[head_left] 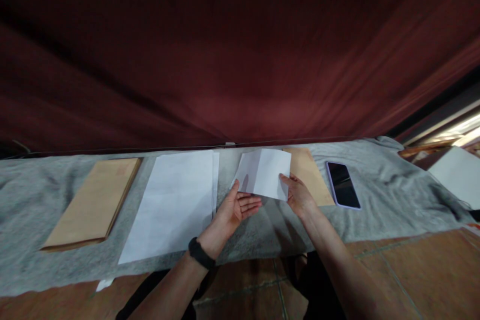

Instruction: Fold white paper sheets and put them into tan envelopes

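Observation:
A folded white sheet of paper (265,172) is held above the grey cloth (33,195), one crease showing down its middle. My left hand (236,210) lies palm up under its lower left edge, thumb along the paper's side and fingers curled beneath it. My right hand (298,194) pinches the sheet's lower right corner, thumb on top. A black band sits on my left wrist.
A stack of white sheets (172,205) lies left of the hands, and a brown envelope (93,200) further left. Another brown envelope (309,175) lies under my right hand, a dark phone (342,185) beside it. A dark red curtain (232,50) hangs behind.

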The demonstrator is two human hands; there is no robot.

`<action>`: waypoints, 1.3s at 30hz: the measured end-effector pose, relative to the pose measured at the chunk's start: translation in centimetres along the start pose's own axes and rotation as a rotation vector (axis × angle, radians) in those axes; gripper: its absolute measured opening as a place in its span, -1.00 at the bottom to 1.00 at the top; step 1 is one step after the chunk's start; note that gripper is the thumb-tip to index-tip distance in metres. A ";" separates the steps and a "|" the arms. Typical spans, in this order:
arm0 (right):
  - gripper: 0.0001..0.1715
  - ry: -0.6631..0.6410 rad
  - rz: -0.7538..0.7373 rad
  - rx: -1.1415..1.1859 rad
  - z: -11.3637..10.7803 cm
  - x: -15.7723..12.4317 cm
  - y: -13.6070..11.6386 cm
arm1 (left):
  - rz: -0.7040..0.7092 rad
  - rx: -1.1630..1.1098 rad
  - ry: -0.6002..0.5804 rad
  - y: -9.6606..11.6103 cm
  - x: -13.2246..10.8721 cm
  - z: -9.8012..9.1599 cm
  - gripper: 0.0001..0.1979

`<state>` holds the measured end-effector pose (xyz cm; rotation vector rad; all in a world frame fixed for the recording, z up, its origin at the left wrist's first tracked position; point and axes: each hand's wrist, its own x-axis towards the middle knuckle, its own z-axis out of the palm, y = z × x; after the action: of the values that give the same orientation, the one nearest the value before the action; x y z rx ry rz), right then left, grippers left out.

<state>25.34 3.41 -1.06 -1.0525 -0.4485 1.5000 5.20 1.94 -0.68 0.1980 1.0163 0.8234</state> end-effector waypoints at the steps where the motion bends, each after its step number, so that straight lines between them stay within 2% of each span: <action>1: -0.74 -0.016 0.035 0.012 0.0 0.0 0.0 | 0.025 -0.081 -0.018 0.2 0.0 0.2 -0.63; 3: -0.73 -0.044 0.094 0.026 -0.2 -0.1 0.1 | 0.100 -0.202 -0.035 0.6 0.1 0.5 -0.79; 5: -0.69 -0.050 0.114 0.019 -0.3 0.0 0.2 | 0.203 -0.241 -0.069 1.2 0.2 0.7 -0.81; 7: -0.67 -0.031 0.089 -0.012 -0.5 0.2 0.3 | 0.377 -0.206 -0.091 2.0 0.2 0.8 -0.80; 9: -0.68 -0.017 0.039 -0.057 -0.6 0.4 0.3 | 0.593 -0.095 -0.055 2.8 -0.1 0.6 -0.75; 12: -0.67 -0.009 -0.040 -0.100 -0.8 0.7 0.2 | 0.874 0.277 -0.016 3.6 -1.0 -0.1 -0.70; 14: -0.69 0.027 -0.097 -0.088 -1.0 0.9 0.0 | 1.041 0.615 -0.145 3.6 -1.6 -0.6 -0.74; 16: -0.72 0.064 -0.143 -0.064 -1.4 1.0 -0.3 | 1.142 0.936 -0.348 3.3 -2.1 -1.1 -0.70; 19: -0.72 0.089 -0.130 -0.094 -2.3 1.1 -0.7 | 1.102 1.272 -0.540 2.6 -2.5 -1.7 -0.55; 22: -0.69 0.125 -0.151 -0.252 -3.1 1.2 -0.8 | 0.960 1.455 -0.602 2.0 -2.8 -2.4 -0.50; 25: -0.66 0.151 -0.282 -0.508 -3.3 0.9 0.1 | 0.853 1.540 -0.644 1.6 -2.9 -3.1 -0.48; 27: -0.64 0.064 -0.338 -0.664 -2.9 0.4 1.1 | 0.815 1.553 -0.655 1.3 -3.0 -3.5 -0.45; 31: -0.56 -0.304 -0.432 -1.011 -1.2 -1.5 3.5 | 0.787 1.543 -0.651 1.5 -3.0 -3.8 -0.46; 34: -0.48 -0.541 -0.600 -1.378 -0.3 -2.9 4.7 | 0.775 1.541 -0.659 1.9 -3.0 -4.0 -0.50; 36: -0.45 -0.613 -0.687 -1.581 -0.1 -3.2 5.3 | 0.767 1.539 -0.663 2.2 -3.0 -4.3 -0.51; 39: -0.44 -0.606 -0.752 -1.733 -0.1 -2.9 5.7 | 0.766 1.524 -0.636 2.1 -2.8 -4.7 -0.47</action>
<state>21.76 -0.70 -4.51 -1.2981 -2.5031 0.4045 -0.51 0.45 -0.23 2.0998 0.7349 0.3988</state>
